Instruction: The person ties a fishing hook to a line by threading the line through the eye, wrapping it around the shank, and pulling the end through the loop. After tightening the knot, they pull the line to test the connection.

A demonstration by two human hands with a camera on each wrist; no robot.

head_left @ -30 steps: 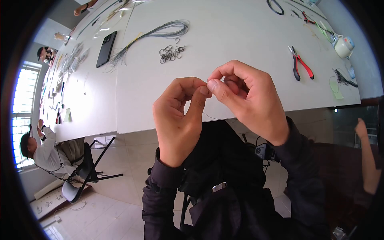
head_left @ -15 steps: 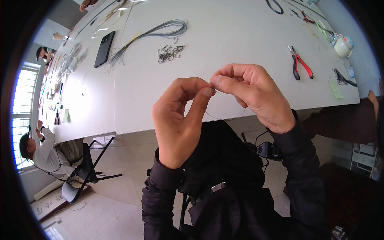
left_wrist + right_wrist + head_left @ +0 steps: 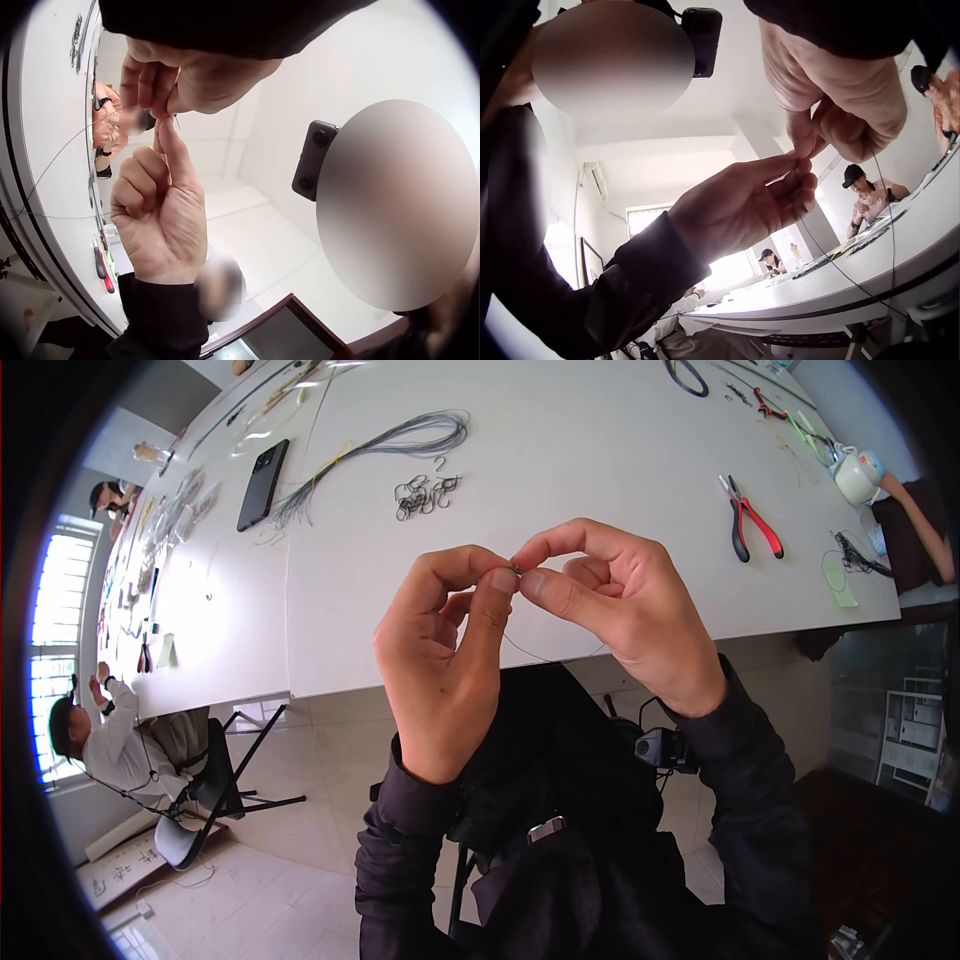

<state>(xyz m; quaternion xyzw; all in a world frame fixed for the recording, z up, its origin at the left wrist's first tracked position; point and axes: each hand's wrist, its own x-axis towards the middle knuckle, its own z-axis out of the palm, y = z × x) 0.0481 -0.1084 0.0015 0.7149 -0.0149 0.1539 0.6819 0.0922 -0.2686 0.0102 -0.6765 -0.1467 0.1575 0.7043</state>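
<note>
My left hand (image 3: 440, 660) pinches a tiny dark fish hook (image 3: 517, 570) between thumb and forefinger, and the fingertips cover most of it. The thumb and forefinger of my right hand (image 3: 640, 610) meet the left fingertips at this spot. A thin fishing line (image 3: 832, 261) droops in a loop below, running from the left fingers up into the curled fingers of the right hand. Both hands are raised over the table's near edge. Beyond them lies a small pile of dark hooks (image 3: 425, 497), with one single hook (image 3: 440, 462) beside it.
On the white table (image 3: 580, 470) lie a bundle of grey line (image 3: 420, 428) tied in yellow, a black phone (image 3: 263, 485) and red-and-black pliers (image 3: 752, 520). A white jug (image 3: 858, 476) stands at the far right. Another person (image 3: 110, 720) sits to the left.
The right hand drew slightly away from the left, then came back, its thumb and forefinger now parted around the left fingertips. The left hand has shifted only slightly. Someone has come in at the right.
</note>
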